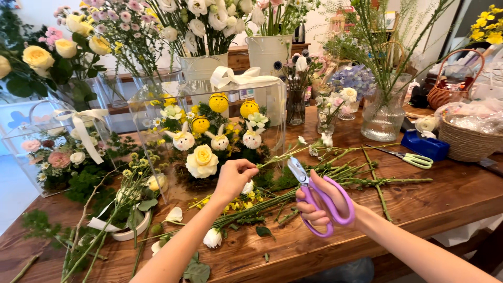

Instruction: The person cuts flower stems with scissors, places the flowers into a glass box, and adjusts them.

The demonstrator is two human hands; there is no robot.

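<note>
Head view, left grip: we see our left hand [234, 178] with thumb and fingertips pinched together on a thin green flower stem [283, 157], holding it above the surface.
Right grip: our right hand [314, 207] is curled through the handles of the purple scissors [322, 196]; the handles sit close together and the short silver blades look nearly closed.
Stem to blades: the stem runs right and slightly upward from the left grip, passing just above the blade tips; we cannot tell whether they touch.
Stem tip: it ends in a small white bloom [302, 140].
Under the hands: cut green stems [361, 181] lie scattered on the wooden surface [445, 204].
Behind the left grip: a clear box [272, 105] holds a pale yellow rose [202, 161] with small bunny and chick figures.
Far right: green-handled scissors [411, 157] lie beside a blue box [424, 145] and a woven basket [466, 141].
</note>
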